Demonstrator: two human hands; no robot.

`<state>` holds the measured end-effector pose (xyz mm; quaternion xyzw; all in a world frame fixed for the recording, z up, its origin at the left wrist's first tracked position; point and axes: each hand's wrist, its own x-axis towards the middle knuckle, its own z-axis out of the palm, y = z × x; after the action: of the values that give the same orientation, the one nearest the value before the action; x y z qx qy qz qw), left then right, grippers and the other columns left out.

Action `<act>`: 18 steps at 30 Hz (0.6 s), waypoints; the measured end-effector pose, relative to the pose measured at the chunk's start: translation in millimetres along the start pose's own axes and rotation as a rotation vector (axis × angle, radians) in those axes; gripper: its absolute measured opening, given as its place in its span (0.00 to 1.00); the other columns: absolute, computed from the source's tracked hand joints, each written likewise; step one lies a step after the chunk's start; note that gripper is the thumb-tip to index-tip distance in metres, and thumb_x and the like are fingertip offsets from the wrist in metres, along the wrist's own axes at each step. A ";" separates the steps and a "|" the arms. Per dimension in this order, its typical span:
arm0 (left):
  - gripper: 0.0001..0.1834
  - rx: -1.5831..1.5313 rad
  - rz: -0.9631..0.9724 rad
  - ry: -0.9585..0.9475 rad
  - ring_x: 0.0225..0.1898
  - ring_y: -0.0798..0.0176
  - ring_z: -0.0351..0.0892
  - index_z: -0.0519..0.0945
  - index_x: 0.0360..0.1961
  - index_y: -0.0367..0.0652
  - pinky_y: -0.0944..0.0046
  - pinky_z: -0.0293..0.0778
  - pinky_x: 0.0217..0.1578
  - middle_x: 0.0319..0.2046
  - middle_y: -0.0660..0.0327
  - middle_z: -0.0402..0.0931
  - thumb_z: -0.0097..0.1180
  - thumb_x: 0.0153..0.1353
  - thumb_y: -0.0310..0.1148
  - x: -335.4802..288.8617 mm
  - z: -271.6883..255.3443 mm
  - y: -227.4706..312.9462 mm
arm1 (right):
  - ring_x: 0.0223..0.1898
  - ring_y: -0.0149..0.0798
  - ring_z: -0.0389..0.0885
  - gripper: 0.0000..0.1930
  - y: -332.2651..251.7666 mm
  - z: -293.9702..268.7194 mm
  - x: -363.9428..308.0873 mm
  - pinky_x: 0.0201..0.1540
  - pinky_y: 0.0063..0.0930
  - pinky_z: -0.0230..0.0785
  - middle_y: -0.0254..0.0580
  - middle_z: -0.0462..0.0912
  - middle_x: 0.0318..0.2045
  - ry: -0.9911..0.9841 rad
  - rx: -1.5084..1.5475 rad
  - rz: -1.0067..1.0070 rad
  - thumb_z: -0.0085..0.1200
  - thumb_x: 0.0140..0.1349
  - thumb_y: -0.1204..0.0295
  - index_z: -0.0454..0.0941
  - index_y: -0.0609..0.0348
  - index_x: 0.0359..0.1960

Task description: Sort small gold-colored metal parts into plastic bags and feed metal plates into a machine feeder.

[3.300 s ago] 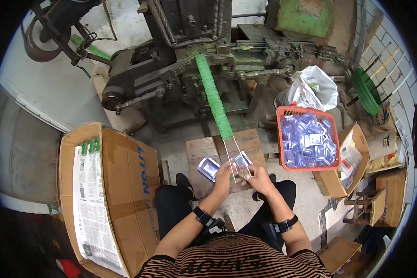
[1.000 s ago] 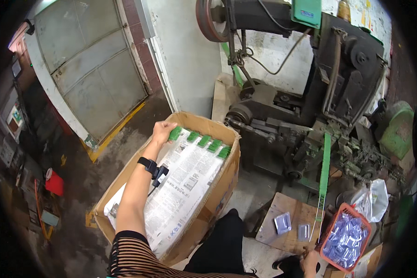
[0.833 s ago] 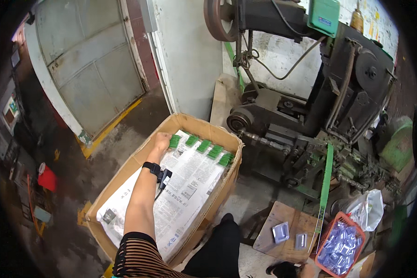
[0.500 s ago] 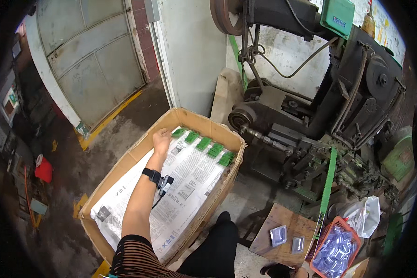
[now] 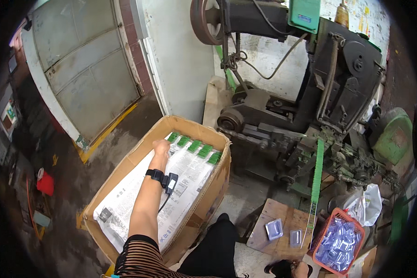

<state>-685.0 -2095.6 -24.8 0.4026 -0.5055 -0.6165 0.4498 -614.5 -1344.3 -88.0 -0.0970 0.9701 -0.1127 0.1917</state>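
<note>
My left hand [image 5: 161, 147] reaches into a large cardboard box [image 5: 221, 178], close to its far left corner. Its fingers curl downward beside the white printed sheet [image 5: 139, 208] that lines the box; whatever they may pinch is hidden. Just right of the hand, a row of small green bundles [image 5: 194, 146] lies along the far edge of the sheet. The bundles look like several thin strips each. A black band with a small device [image 5: 156, 174] is strapped to my left wrist, with a cable running from it. My right hand is not visible.
A dark machine [image 5: 282, 111] stands right of the box, with a green toothed strip [image 5: 317, 171] hanging down from it. Below are a wooden board [image 5: 268, 215] with two clear plastic trays [image 5: 274, 229] and a red basket [image 5: 318, 254] full of clear plastic pieces. A metal door [image 5: 81, 65] is at left.
The view has shifted, so the machine appears farther left and the box slightly lower. My left hand has drawn slightly nearer along the box's left side. The green bundles look unchanged.
</note>
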 end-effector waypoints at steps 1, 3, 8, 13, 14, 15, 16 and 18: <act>0.11 -0.062 -0.078 0.027 0.10 0.70 0.60 0.65 0.13 0.39 0.65 0.46 0.09 0.14 0.64 0.61 0.46 0.44 0.12 -4.7 5.4 3.6 | 0.37 0.55 0.78 0.12 0.5 1.0 -4.7 0.40 0.44 0.70 0.56 0.80 0.33 0.004 0.006 0.009 0.50 0.58 0.67 0.78 0.54 0.42; 0.11 -0.070 -0.082 0.059 0.10 0.70 0.59 0.65 0.13 0.39 0.66 0.46 0.09 0.14 0.63 0.62 0.46 0.44 0.12 -8.7 10.2 8.2 | 0.38 0.54 0.78 0.11 -0.6 0.7 -11.4 0.41 0.42 0.70 0.53 0.80 0.34 -0.070 -0.111 0.076 0.50 0.58 0.68 0.79 0.51 0.41; 0.12 -0.139 -0.030 0.124 0.10 0.71 0.58 0.65 0.13 0.39 0.67 0.46 0.09 0.14 0.63 0.62 0.46 0.43 0.11 5.4 -2.0 -10.7 | 0.35 0.56 0.79 0.13 19.2 10.1 -21.1 0.38 0.44 0.71 0.53 0.80 0.33 0.040 0.025 -0.059 0.50 0.57 0.66 0.78 0.50 0.43; 0.07 0.053 0.046 -0.148 0.30 0.66 0.61 0.63 0.34 0.41 0.63 0.56 0.27 0.31 0.61 0.63 0.45 0.56 0.31 -25.2 -11.1 -17.1 | 0.35 0.55 0.78 0.12 12.2 13.0 -20.8 0.39 0.46 0.70 0.52 0.80 0.31 0.297 0.068 0.035 0.52 0.53 0.71 0.78 0.57 0.39; 0.15 0.072 0.054 -0.248 0.39 0.63 0.61 0.62 0.43 0.40 0.62 0.60 0.36 0.39 0.59 0.63 0.43 0.59 0.37 -36.2 -9.7 -7.0 | 0.40 0.56 0.77 0.12 4.1 3.6 -11.0 0.42 0.45 0.69 0.54 0.80 0.36 0.419 0.159 0.023 0.51 0.55 0.71 0.78 0.58 0.40; 0.22 0.095 0.060 -0.326 0.48 0.60 0.62 0.60 0.52 0.40 0.60 0.63 0.44 0.47 0.58 0.63 0.41 0.62 0.43 -46.1 -26.7 7.1 | 0.42 0.56 0.76 0.12 -12.2 -14.5 0.2 0.45 0.45 0.68 0.55 0.79 0.39 0.292 0.247 0.201 0.51 0.55 0.71 0.78 0.58 0.41; 0.30 0.105 0.079 -0.411 0.56 0.57 0.62 0.58 0.61 0.39 0.59 0.66 0.53 0.55 0.56 0.63 0.39 0.65 0.50 -49.0 -37.8 19.5 | 0.44 0.56 0.76 0.14 -5.0 -8.9 20.9 0.46 0.43 0.68 0.56 0.78 0.42 0.398 0.287 0.098 0.51 0.55 0.71 0.77 0.58 0.43; 0.20 0.068 0.084 -0.107 0.43 0.60 0.73 0.71 0.54 0.40 0.65 0.71 0.41 0.47 0.55 0.73 0.44 0.60 0.32 -16.0 -28.9 57.4 | 0.48 0.56 0.73 0.16 -10.8 2.6 62.0 0.50 0.41 0.67 0.55 0.74 0.49 0.537 0.261 0.066 0.52 0.53 0.71 0.76 0.55 0.45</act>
<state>-644.7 -2092.6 27.6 0.3626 -0.5657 -0.6003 0.4337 -668.1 -1369.5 -109.3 -0.0069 0.9661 -0.2516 -0.0573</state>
